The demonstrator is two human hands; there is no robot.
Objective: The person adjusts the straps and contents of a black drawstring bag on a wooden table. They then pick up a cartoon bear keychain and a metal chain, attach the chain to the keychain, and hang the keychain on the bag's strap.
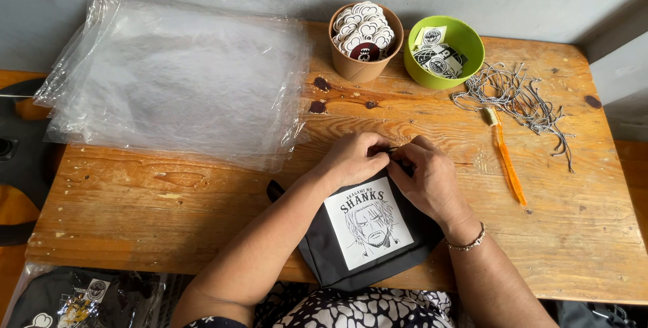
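Table (pixel 202 193): a worn wooden top; everything lies on it.
Plastic sleeves (pixel 175 78): a clear stack at 10 o'clock from your hands, well apart.
Black pouch (pixel 368 233): just below your hands, at 6 o'clock; its long axis runs from you toward the far edge, slightly tilted; the white drawn patch faces up.
Left hand (pixel 352 158): closed, its fingertips pinch the pouch's top edge.
Right hand (pixel 432 179): closed on the same edge, touching your left hand; both are equally near.
Cords (pixel 520 98): a grey bundle at 2 o'clock.
Bowls: brown cup (pixel 364 65) at 12, green bowl (pixel 445 75) at 1, both with stickers.
Orange tool (pixel 507 159): at 3 o'clock.
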